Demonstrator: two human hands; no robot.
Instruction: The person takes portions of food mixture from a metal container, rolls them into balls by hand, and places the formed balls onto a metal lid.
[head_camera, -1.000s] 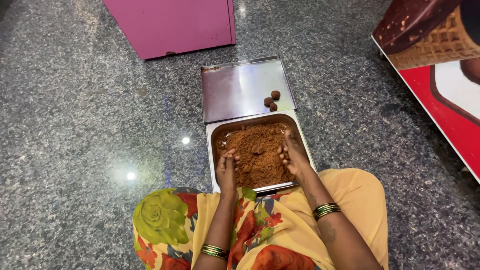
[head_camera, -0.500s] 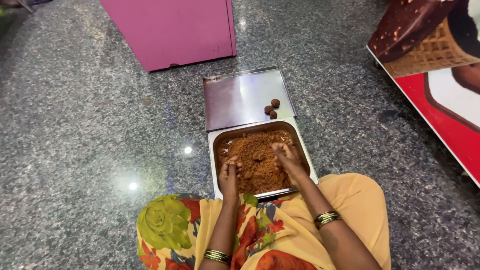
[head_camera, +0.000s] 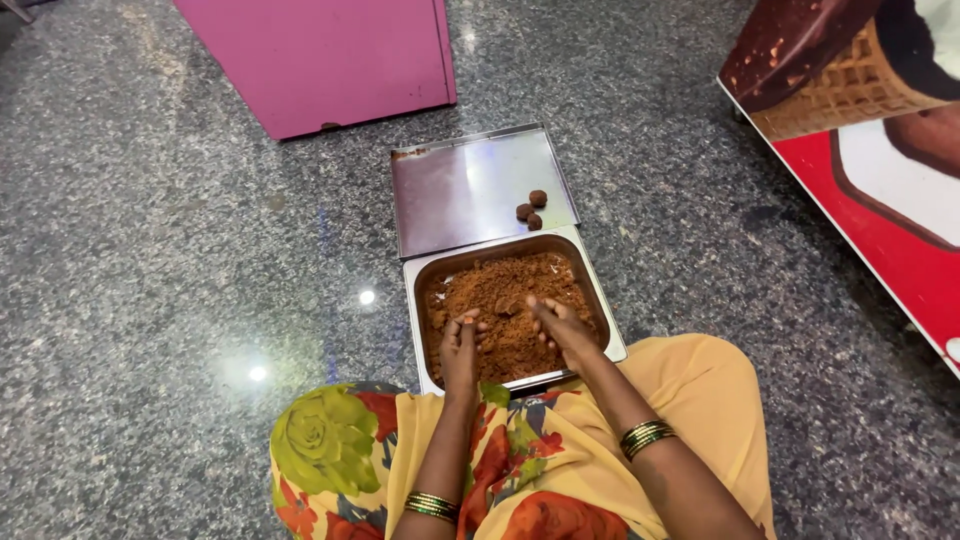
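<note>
The left hand (head_camera: 460, 343) sits inside the near left part of a deep steel pan (head_camera: 612, 325), its fingers curled together into a loose fist, thumb on top, closed on a small lump of the brown crumbly mix (head_camera: 505, 290) that fills the pan; how much it holds cannot be told. The right hand (head_camera: 562, 328) rests just beside it, to its right, fingers half bent and spread a little, fingertips pressed down into the same mix, not clamped on anything that can be seen. Just beyond both hands, touching the far edge of the pan, lies a flat steel tray (head_camera: 460, 190). Near its right corner, closest to the right hand, three small brown balls (head_camera: 529, 211) sit in a tight cluster. Both the pan and the tray lie on a speckled grey stone floor (head_camera: 180, 260). Farther off beyond the tray stands a pink box (head_camera: 320, 55). Well off to the right of the right hand lies a red board (head_camera: 880, 200) with an ice cream cone picture. Gold and green bangles (head_camera: 647, 437) circle the right wrist.
</note>
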